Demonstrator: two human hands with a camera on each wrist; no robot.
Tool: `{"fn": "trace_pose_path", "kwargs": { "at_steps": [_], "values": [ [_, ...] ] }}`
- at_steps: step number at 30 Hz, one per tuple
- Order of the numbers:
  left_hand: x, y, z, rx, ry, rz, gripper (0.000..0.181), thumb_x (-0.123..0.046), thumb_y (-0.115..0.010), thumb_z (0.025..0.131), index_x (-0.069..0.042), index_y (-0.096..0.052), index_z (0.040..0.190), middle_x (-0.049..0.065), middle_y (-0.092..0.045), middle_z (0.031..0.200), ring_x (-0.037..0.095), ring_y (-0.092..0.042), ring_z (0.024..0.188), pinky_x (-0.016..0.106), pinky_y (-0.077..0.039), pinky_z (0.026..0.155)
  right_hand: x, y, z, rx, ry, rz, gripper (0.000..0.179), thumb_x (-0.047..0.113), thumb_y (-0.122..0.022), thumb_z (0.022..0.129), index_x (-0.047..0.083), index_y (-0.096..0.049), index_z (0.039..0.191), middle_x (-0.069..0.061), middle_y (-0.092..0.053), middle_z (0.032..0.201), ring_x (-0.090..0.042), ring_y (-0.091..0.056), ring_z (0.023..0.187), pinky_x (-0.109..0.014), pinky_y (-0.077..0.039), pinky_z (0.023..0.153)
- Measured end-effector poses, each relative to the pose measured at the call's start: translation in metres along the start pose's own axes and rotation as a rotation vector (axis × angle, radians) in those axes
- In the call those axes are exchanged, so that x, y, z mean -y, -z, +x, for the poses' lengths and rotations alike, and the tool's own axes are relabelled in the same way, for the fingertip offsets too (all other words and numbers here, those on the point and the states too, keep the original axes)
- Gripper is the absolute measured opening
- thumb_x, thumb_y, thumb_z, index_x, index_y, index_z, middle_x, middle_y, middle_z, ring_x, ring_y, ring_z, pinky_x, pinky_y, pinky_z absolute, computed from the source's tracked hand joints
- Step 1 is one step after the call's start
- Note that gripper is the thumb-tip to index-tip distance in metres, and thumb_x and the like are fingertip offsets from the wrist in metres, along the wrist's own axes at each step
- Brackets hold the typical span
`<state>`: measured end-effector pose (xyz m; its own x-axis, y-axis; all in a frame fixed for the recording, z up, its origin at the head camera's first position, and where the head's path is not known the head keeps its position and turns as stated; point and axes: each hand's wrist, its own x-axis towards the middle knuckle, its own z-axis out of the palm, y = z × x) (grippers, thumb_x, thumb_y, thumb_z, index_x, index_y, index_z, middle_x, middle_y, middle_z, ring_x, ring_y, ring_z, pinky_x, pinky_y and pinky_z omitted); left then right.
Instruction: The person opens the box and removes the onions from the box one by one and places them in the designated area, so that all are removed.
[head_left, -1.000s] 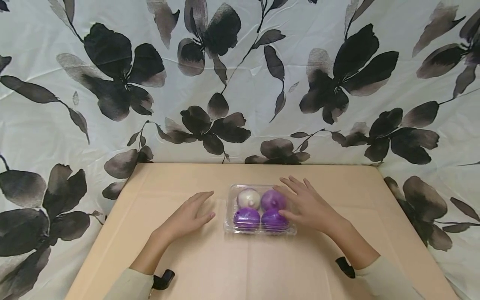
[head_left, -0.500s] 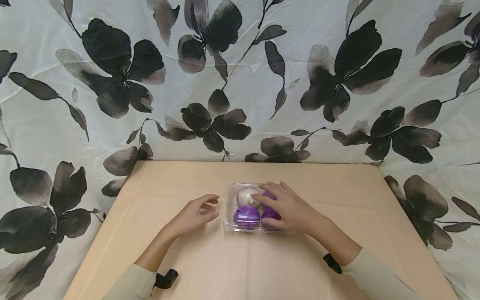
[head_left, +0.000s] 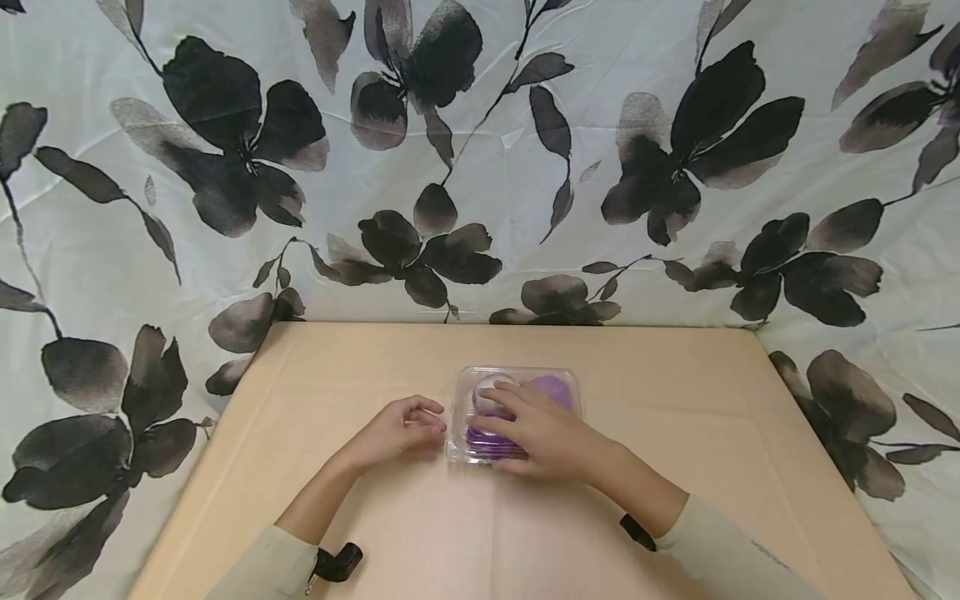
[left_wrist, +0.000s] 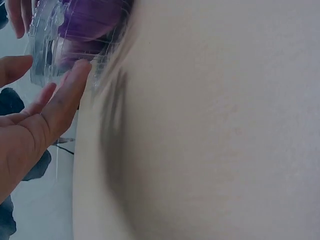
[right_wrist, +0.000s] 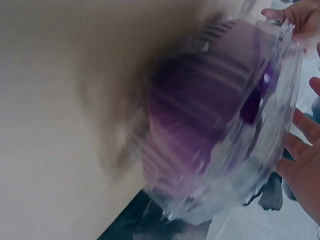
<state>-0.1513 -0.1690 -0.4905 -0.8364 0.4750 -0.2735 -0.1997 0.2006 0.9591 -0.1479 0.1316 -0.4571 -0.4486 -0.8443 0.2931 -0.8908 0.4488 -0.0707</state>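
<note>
A clear plastic clamshell box [head_left: 455, 429] lies on the table with several round, shiny balls inside. A pale ball [head_left: 486, 391] is at the back left, a lilac ball [head_left: 557, 389] at the back right, and a deep purple ball [head_left: 486, 442] at the front. My right hand [head_left: 553, 437] is spread over the box, its fingers extended across the lid and hiding part of the contents. Beside the box's left edge is my left hand [head_left: 396, 431], fingers loosely bent and holding nothing. In the left wrist view, its fingertip [left_wrist: 81, 66] overlaps the box's edge.
The pale tan table [head_left: 360, 533] ends at a straight back edge, against a white cloth [head_left: 555, 50] printed with dark flowers. Black wrist cameras, the left camera [head_left: 337, 562] and the right camera [head_left: 637, 533], sit at the sleeve cuffs.
My right hand has moved left from the box's right side to over its lid. My left hand has come closer to the left edge and its fingers have bent. The box stays in place.
</note>
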Motion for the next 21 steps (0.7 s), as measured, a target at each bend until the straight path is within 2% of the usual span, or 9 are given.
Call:
{"fn": "trace_pose_path", "kwargs": {
  "at_steps": [5,10,16,21],
  "values": [
    [0.004,-0.003,0.003,0.032,0.067,-0.120,0.034,-0.006,-0.058,0.103,0.015,-0.050,0.128,0.018,-0.072,0.108,0.034,-0.075,0.100,0.052,-0.065,0.092,0.002,-0.008,0.006,-0.030,0.064,-0.051,0.058,0.044,-0.081,0.085,0.027,-0.064,0.138,-0.015,-0.053,0.148,-0.035,-0.051,0.138,-0.051,-0.049,0.117],
    [0.009,-0.007,0.005,0.064,0.112,-0.211,0.030,-0.006,-0.056,0.103,0.013,-0.052,0.125,0.013,-0.070,0.104,0.034,-0.075,0.100,0.050,-0.066,0.091,0.005,-0.016,0.011,-0.014,0.073,-0.053,0.052,0.041,-0.080,0.085,0.030,-0.066,0.134,-0.014,-0.054,0.147,-0.032,-0.050,0.136,-0.045,-0.050,0.116],
    [0.010,-0.012,0.006,0.072,0.116,-0.252,0.026,-0.005,-0.055,0.102,0.012,-0.054,0.122,0.014,-0.072,0.102,0.036,-0.075,0.100,0.045,-0.068,0.087,0.008,-0.020,0.017,0.012,0.082,-0.103,0.050,0.042,-0.080,0.085,0.032,-0.067,0.132,-0.012,-0.055,0.145,-0.030,-0.052,0.133,-0.043,-0.051,0.115],
    [0.009,-0.015,0.008,0.078,0.105,-0.286,0.023,-0.003,-0.055,0.102,0.011,-0.054,0.121,0.013,-0.071,0.099,0.037,-0.075,0.098,0.042,-0.068,0.085,0.010,-0.021,0.019,0.036,0.058,-0.113,0.051,0.041,-0.081,0.084,0.033,-0.066,0.132,-0.011,-0.054,0.146,-0.030,-0.051,0.133,-0.042,-0.051,0.114]
  ]
}}
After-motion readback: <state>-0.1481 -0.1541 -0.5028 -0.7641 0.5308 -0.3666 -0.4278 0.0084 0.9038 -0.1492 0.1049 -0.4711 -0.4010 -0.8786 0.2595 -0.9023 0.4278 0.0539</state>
